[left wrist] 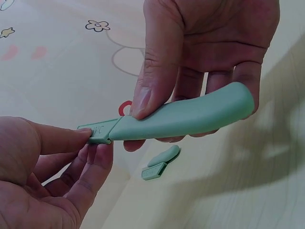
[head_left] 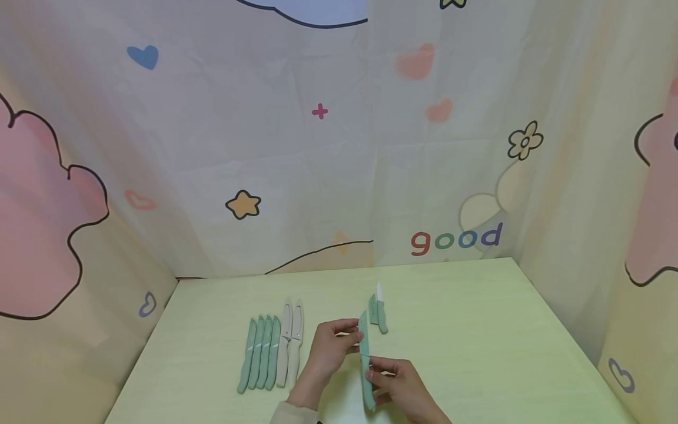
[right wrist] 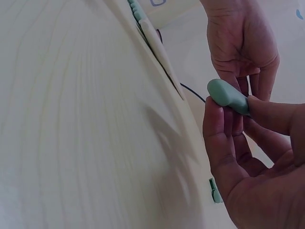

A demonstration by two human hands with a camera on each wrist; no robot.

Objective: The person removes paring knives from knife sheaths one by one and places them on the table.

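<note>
Above the table, both hands hold a green knife (head_left: pixel 366 377) whose blade is inside a green sheath (left wrist: pixel 99 130). My left hand (head_left: pixel 329 348) pinches the sheath between thumb and fingers. The knife's curved handle (left wrist: pixel 186 116) is in the grip of my right hand (head_left: pixel 401 383), thumb on one side and fingers on the other. In the left wrist view, sheath and handle meet with little or no gap. Beyond the hands lies a small green-handled knife (head_left: pixel 382 318) with a bare white blade, and a loose green sheath (head_left: pixel 373 310) lies against it.
Left of my left hand, several sheathed green knives (head_left: pixel 259 353) lie side by side. Two pale knives (head_left: pixel 295 356) in sheaths continue that row to the right. The pale green table (head_left: pixel 492 335) ends at a patterned cloth backdrop (head_left: pixel 296 147), with cloth also on both sides.
</note>
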